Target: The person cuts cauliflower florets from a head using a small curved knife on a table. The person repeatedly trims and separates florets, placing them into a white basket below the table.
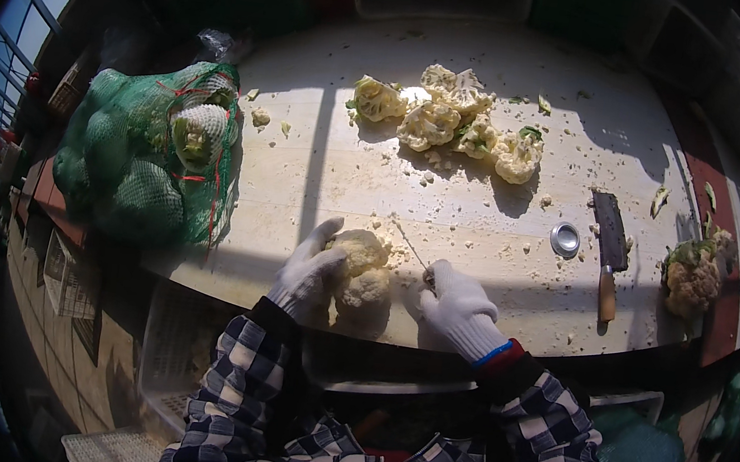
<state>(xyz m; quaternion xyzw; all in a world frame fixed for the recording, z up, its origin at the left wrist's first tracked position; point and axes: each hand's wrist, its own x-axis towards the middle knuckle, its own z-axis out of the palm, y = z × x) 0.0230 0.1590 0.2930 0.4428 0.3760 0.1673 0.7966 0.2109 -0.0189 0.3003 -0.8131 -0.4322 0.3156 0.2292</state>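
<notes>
In a white knit glove, my left hand (312, 272) grips the left side of pale cauliflower (365, 265) near the table's front edge. Two rounded lobes of it show; whether they are joined I cannot tell. A thin-bladed knife (411, 245) is held in my gloved right hand (456, 305), its blade pointing up and left, apart from the cauliflower. My fingers hide most of its handle. Farther back lies a cluster of cut cauliflower pieces (428, 125), some with bits of green leaf.
A green mesh sack (126, 148) of foam-wrapped cauliflowers stands at left. To the right lie a cleaver (609, 234) with a wooden handle, a round metal lid or dish (565, 239) and another cauliflower (693, 280). Crumbs litter the white table (266, 178). Plastic crates (175, 346) sit below its front edge.
</notes>
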